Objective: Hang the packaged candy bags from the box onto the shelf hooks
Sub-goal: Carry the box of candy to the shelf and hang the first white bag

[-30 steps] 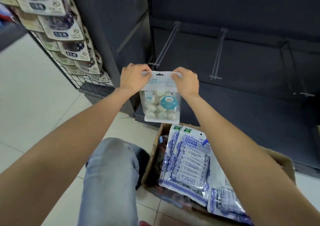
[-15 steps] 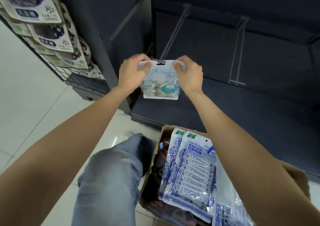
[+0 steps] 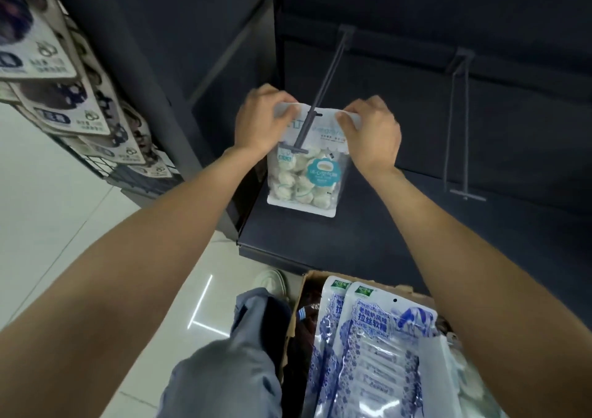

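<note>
A white candy bag (image 3: 304,177) with a clear window and round pale sweets hangs in front of the dark shelf. My left hand (image 3: 261,122) pinches its top left corner and my right hand (image 3: 373,130) pinches its top right corner. A grey shelf hook (image 3: 323,90) passes through the hole in the bag's top edge, and the hook's end bar lies in front of the bag. The cardboard box (image 3: 307,281) stands on the floor at lower right, holding several blue-and-white candy bags (image 3: 368,337).
A second bare hook (image 3: 459,122) juts from the shelf to the right. A wire rack with hanging snack packs (image 3: 64,97) stands at left. My knee in grey trousers (image 3: 230,363) and a white shoe (image 3: 270,281) are beside the box on the tiled floor.
Both hands have pushed the candy bag forward onto the left hook. The hook's tip, which was at the bag's hole, now sticks out well in front of the bag.
</note>
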